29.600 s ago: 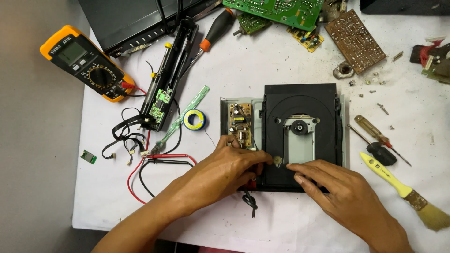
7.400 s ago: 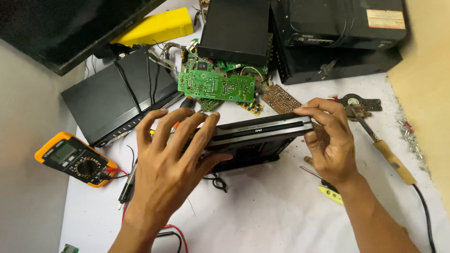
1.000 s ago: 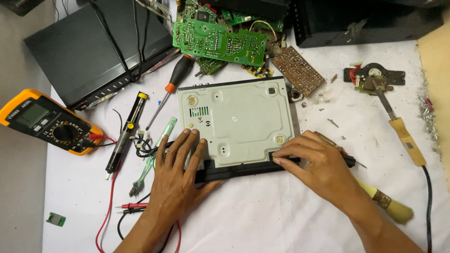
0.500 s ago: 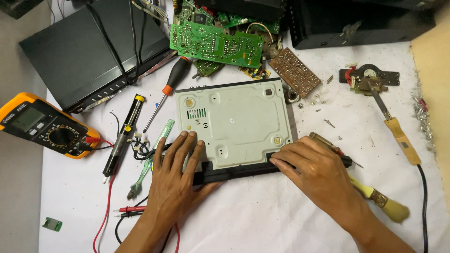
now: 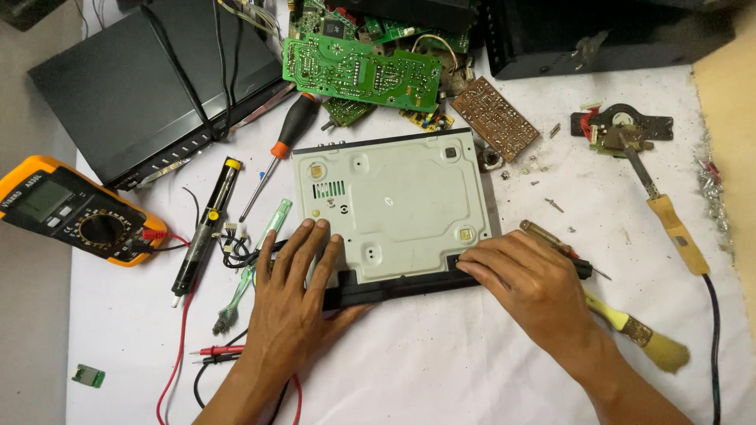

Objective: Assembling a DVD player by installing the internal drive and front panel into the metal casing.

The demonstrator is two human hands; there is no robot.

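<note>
The grey metal drive case lies flat, underside up, mid-bench, its black front strip toward us. Our left hand rests open, fingers spread on its near-left corner; our right hand presses open fingertips on the strip's right end. A multimeter sits far left.

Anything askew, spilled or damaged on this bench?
Loose screws and grit lie scattered beside the upturned metal drive case that the left hand and right hand press on. Bare circuit boards lie heaped behind it. No visible damage.
</note>
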